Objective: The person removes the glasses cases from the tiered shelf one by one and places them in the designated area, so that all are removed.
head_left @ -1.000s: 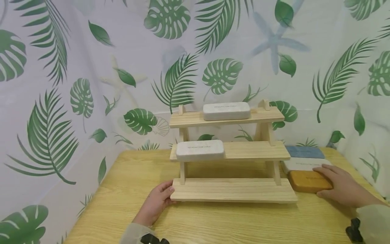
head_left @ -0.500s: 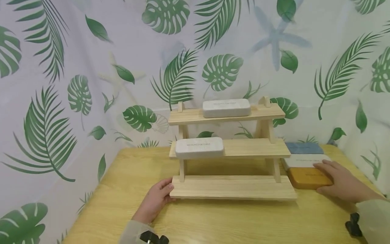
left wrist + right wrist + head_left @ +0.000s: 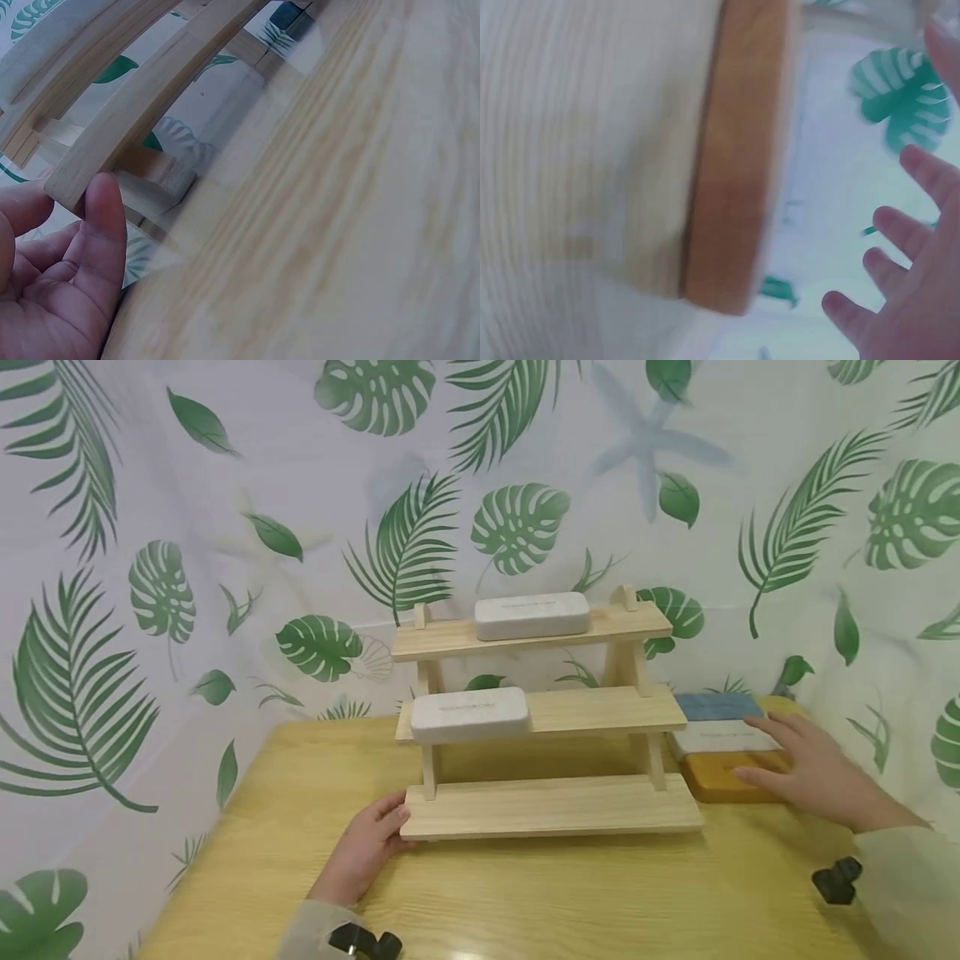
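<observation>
A three-tier wooden display stand (image 3: 547, 808) rests on the table. My left hand (image 3: 367, 843) pinches the left end of its bottom board; the left wrist view shows a thumb and finger (image 3: 105, 206) on either side of that board. One white oblong case (image 3: 469, 714) lies at the left of the middle tier, and another white case (image 3: 532, 616) sits near the centre of the top tier. Right of the stand, my right hand (image 3: 817, 772) hovers with fingers spread over an orange case (image 3: 720, 777). In the right wrist view the fingers are apart from the orange case (image 3: 739, 157).
Behind the orange case lie another white case (image 3: 716, 737) and a blue case (image 3: 718, 706), close against the stand's right side. The wood-grain table (image 3: 525, 893) ends at a leaf-patterned cloth backdrop (image 3: 270, 468) at the back and sides.
My right hand has lifted off the orange case and spread its fingers. The left hand keeps its hold on the stand. The head view has turned a little, shifting everything left.
</observation>
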`<state>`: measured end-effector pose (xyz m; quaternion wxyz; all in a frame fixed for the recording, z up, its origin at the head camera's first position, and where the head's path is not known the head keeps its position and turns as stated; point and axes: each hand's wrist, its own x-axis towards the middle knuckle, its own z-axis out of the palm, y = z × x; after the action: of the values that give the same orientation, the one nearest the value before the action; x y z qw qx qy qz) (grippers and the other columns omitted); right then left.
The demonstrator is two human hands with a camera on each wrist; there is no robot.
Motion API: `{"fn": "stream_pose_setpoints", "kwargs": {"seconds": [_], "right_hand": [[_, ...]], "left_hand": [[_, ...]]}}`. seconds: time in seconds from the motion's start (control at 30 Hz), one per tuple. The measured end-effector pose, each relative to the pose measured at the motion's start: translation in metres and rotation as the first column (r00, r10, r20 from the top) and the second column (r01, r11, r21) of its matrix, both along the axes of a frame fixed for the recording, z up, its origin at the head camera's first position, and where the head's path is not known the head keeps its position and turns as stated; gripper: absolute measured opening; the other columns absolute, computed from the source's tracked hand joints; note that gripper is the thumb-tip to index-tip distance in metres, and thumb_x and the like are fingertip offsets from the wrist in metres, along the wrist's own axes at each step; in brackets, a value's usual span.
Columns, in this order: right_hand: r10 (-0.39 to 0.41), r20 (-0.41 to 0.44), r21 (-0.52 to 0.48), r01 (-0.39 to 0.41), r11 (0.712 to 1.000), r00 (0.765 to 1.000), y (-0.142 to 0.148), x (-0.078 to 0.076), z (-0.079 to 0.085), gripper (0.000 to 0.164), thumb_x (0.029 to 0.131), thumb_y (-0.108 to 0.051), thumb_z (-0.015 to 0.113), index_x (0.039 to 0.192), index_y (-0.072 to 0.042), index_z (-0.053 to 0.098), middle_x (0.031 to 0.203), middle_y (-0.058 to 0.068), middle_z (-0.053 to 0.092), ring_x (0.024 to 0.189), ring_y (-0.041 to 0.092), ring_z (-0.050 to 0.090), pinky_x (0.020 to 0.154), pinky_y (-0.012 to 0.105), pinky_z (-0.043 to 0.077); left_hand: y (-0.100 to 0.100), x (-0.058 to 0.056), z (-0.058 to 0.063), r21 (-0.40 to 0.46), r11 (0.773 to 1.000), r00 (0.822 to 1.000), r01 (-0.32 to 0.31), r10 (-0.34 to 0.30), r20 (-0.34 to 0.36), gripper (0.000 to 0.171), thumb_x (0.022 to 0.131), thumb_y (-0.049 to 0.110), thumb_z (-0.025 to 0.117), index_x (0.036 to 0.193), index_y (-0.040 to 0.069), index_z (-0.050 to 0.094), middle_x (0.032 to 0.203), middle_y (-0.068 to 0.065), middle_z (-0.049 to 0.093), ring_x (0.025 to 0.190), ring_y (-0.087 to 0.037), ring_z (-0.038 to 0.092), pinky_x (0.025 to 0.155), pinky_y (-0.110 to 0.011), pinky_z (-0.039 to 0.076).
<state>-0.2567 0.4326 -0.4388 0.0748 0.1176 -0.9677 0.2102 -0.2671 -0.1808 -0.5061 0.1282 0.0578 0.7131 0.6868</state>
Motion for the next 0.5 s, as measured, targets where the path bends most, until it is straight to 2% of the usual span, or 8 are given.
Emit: {"fn": "stream_pose_setpoints", "kwargs": {"seconds": [0.1, 0.37, 0.5], "right_hand": [[0.024, -0.070, -0.013, -0.025, 1.000, 0.997, -0.017, -0.003, 0.017, 0.088, 0.087, -0.043, 0.080, 0.154, -0.004, 0.038, 0.154, 0.035, 0.026, 0.136, 0.060, 0.023, 0.098, 0.080, 0.022], [0.060, -0.154, -0.003, -0.061, 0.998, 0.986, -0.043, 0.013, 0.038, 0.084, 0.086, -0.038, 0.082, 0.153, -0.005, 0.042, 0.151, 0.034, 0.031, 0.137, 0.059, 0.022, 0.104, 0.079, 0.016], [0.093, -0.161, -0.046, -0.102, 0.994, 0.983, -0.067, 0.018, 0.049, 0.085, 0.087, -0.036, 0.081, 0.156, -0.009, 0.038, 0.154, 0.030, 0.032, 0.142, 0.057, 0.017, 0.108, 0.077, 0.012]], "left_hand": [[-0.006, 0.000, 0.002, 0.007, 0.999, 0.999, -0.032, 0.032, 0.001, 0.061, 0.107, 0.032, 0.054, 0.153, -0.004, 0.036, 0.147, -0.026, 0.046, 0.121, -0.031, 0.059, 0.090, -0.038, 0.055], [-0.006, -0.001, -0.001, 0.034, 0.999, 1.000, -0.001, 0.001, 0.001, 0.060, 0.108, 0.030, 0.054, 0.153, -0.005, 0.037, 0.145, -0.026, 0.048, 0.118, -0.029, 0.061, 0.089, -0.038, 0.055], [-0.007, -0.003, -0.002, 0.039, 0.999, 1.000, 0.009, -0.009, -0.014, 0.059, 0.107, 0.030, 0.054, 0.151, -0.007, 0.038, 0.143, -0.027, 0.050, 0.117, -0.030, 0.062, 0.089, -0.037, 0.056]]}}
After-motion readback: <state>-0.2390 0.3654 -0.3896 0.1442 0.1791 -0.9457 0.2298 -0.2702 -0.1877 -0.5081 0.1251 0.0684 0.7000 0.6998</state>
